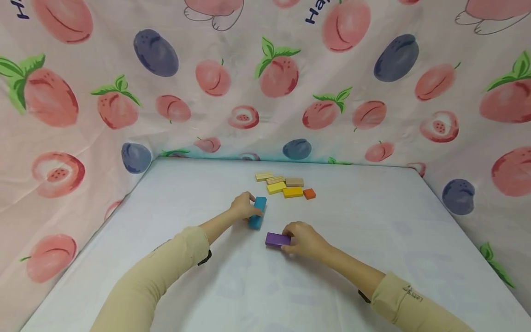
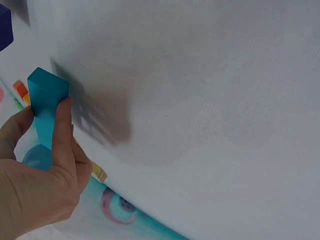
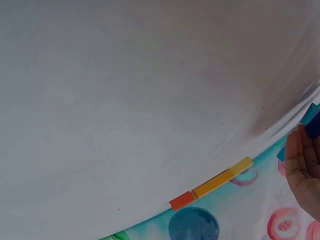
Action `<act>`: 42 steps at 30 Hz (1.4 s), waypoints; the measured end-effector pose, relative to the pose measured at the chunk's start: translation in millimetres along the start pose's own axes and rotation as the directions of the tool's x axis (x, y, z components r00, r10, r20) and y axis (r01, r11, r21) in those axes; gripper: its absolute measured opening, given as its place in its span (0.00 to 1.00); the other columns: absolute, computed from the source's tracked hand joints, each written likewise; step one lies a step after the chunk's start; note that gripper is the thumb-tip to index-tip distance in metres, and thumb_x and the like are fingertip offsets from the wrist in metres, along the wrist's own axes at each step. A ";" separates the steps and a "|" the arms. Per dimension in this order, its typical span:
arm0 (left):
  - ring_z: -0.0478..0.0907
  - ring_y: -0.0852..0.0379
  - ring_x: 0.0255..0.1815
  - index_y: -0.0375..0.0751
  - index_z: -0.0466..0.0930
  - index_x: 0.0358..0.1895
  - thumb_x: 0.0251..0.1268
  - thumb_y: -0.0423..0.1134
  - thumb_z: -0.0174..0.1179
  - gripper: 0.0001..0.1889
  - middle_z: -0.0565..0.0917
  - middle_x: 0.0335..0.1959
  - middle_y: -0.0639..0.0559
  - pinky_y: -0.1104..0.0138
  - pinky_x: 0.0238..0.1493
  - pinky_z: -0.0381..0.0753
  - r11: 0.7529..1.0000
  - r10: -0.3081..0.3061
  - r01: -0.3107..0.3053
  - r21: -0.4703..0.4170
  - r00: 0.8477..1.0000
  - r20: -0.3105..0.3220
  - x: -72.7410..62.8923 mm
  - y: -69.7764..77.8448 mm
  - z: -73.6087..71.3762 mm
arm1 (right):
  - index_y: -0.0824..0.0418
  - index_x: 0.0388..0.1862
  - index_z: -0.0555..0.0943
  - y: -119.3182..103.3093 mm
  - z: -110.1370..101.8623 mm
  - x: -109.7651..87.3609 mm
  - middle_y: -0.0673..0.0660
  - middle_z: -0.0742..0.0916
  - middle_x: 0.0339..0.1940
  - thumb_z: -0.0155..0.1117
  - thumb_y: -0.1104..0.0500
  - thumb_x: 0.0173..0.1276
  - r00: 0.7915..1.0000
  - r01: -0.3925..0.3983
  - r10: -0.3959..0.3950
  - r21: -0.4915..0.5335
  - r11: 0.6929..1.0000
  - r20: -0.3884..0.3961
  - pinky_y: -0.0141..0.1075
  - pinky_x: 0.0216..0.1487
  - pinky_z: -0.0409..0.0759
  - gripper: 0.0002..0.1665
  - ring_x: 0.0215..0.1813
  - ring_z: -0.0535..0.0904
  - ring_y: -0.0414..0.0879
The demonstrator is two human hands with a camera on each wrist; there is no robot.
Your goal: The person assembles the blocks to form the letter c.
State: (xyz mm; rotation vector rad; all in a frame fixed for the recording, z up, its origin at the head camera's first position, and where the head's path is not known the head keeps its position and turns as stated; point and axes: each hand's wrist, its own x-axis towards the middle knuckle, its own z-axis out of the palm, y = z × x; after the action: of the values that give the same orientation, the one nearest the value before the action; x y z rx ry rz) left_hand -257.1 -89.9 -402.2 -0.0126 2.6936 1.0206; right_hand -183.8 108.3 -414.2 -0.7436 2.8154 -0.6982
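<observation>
My left hand (image 1: 242,207) pinches a long blue wooden block (image 1: 256,222) between thumb and fingers near the middle of the table. In the left wrist view the blue block (image 2: 47,92) points end-on toward the camera, thumb on one side and fingers on the other. To the right and nearer to me, my right hand (image 1: 306,240) grips the right end of a purple block (image 1: 275,240), its left end sticking out toward the blue one. Only part of the purple block (image 3: 313,126) and of the right hand (image 3: 304,165) shows at the right wrist view's edge.
Beyond the hands lies a cluster of small blocks: two yellow blocks (image 1: 293,192), a short orange block (image 1: 309,193) and three plain wood blocks (image 1: 294,182). The white-covered table (image 1: 186,184) ends at a fruit-patterned cloth (image 1: 265,115) at the back and sides.
</observation>
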 end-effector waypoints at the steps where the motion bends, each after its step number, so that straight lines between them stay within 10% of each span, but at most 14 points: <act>1: 0.78 0.53 0.27 0.30 0.69 0.55 0.54 0.38 0.67 0.27 0.78 0.49 0.34 0.69 0.24 0.80 1.000 -0.006 0.006 -0.004 1.000 0.005 0.0 0.7 0.4 | 0.64 0.38 0.83 0.1 0.3 -0.3 0.53 0.85 0.33 0.74 0.60 0.52 1.000 0.007 -0.007 -0.003 1.000 0.000 0.38 0.43 0.78 0.15 0.36 0.74 0.42; 35: 0.80 0.49 0.32 0.27 0.70 0.51 0.50 0.41 0.71 0.29 0.79 0.46 0.36 0.71 0.20 0.78 0.994 -0.038 0.036 0.099 0.999 0.023 2.7 -4.2 7.9 | 0.63 0.30 0.76 -16.8 16.2 9.4 0.51 0.79 0.23 0.73 0.57 0.54 0.999 0.033 -0.032 -0.012 0.999 0.015 0.28 0.27 0.69 0.15 0.26 0.69 0.41; 42: 0.79 0.49 0.38 0.28 0.71 0.47 0.52 0.41 0.69 0.25 0.79 0.43 0.37 0.66 0.36 0.81 0.991 0.002 -0.001 0.131 1.000 -0.005 -2.1 -2.9 10.3 | 0.63 0.28 0.75 -25.4 19.9 14.8 0.51 0.76 0.22 0.74 0.56 0.53 1.000 0.016 -0.015 -0.026 1.000 0.003 0.28 0.26 0.68 0.16 0.26 0.68 0.41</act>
State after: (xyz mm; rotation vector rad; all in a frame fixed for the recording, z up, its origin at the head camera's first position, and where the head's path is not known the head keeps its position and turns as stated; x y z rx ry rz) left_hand -252.3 -85.5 -411.0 0.0119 2.7595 0.8432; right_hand -180.7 73.5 -420.0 -0.7709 2.8241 -0.6634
